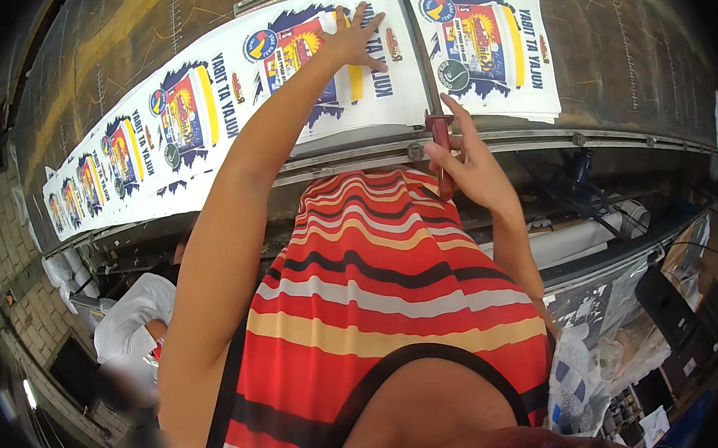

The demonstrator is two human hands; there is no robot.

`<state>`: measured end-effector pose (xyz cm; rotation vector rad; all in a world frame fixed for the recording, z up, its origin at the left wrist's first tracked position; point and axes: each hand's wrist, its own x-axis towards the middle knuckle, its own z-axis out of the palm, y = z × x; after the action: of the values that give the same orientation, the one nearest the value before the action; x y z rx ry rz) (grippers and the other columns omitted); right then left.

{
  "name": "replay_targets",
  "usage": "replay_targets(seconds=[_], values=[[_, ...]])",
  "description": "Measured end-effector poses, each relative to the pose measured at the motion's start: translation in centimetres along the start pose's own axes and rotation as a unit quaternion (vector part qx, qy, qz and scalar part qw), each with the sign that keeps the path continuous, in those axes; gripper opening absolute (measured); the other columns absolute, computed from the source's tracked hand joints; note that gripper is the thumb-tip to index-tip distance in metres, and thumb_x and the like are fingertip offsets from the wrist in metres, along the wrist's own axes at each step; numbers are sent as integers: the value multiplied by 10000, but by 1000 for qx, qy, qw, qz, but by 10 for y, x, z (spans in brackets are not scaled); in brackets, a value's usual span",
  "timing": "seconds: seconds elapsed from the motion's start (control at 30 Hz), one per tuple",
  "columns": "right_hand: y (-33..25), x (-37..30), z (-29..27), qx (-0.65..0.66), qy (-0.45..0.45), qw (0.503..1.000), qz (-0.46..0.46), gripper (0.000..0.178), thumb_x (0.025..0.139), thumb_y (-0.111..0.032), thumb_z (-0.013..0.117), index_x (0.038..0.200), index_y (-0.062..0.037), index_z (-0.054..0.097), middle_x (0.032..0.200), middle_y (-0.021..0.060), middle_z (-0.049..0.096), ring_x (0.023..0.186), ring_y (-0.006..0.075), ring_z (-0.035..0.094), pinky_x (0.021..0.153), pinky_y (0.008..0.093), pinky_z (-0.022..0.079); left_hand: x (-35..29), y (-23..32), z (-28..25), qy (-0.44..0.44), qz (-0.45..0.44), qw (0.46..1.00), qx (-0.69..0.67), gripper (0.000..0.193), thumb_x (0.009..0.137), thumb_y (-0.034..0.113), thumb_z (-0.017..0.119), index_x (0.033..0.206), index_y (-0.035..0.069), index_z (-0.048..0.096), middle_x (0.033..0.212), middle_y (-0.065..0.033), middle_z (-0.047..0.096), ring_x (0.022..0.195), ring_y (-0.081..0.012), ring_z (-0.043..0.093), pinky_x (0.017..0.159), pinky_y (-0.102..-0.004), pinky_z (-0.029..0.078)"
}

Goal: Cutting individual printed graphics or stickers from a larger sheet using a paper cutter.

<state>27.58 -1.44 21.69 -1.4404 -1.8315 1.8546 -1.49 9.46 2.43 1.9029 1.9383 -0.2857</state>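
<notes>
My left hand [354, 39] lies palm down with fingers spread on a long white printed sheet [404, 96]. Repeated colourful prints run along this sheet to the left. A long narrow dark bar [418, 45] crosses the sheets from the far side toward me. At its near end is a dark red handle [443, 156] with a small flat guard. My right hand [480, 170] closes on this handle, thumb against it and index finger stretched out along the guard; its other fingers are partly hidden. Right of the bar rests another printed sheet [548, 52] on a stack.
The sheets lie on a worn brown table [614, 56] with a metal rail [520, 142] along its near edge. Below right are a white roll [572, 241] and clear plastic wrapping [624, 322]. A person in a white shirt [136, 310] is at lower left.
</notes>
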Motion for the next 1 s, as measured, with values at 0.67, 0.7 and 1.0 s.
replay_targets(seconds=[0.67,0.7,1.0], values=[[-13,-15,-1,72,28,997,-32,628,1003,-272,476,1556,-89,240,838,118,672,709,192,637,680,349,498,-6,6,-27,-50,20,998,-43,1342,586,665,837,1609,280,58,1675,-144,-53,1488,-527,-54,1034,-841,139],[-6,-20,4,11,9,1000,24,606,1015,-265,435,1553,-75,229,894,199,689,746,324,685,731,426,520,-7,6,-27,-48,14,998,-39,1324,593,661,836,1609,271,80,1675,-152,-31,1487,-532,-32,1040,-833,153],[44,-6,43,-220,114,968,-25,606,1024,-258,435,1551,-71,200,846,278,684,789,486,654,755,558,499,17,-9,0,-18,68,997,-22,1314,618,676,808,1605,159,110,1638,-276,-11,1477,-553,-24,1143,-727,63]])
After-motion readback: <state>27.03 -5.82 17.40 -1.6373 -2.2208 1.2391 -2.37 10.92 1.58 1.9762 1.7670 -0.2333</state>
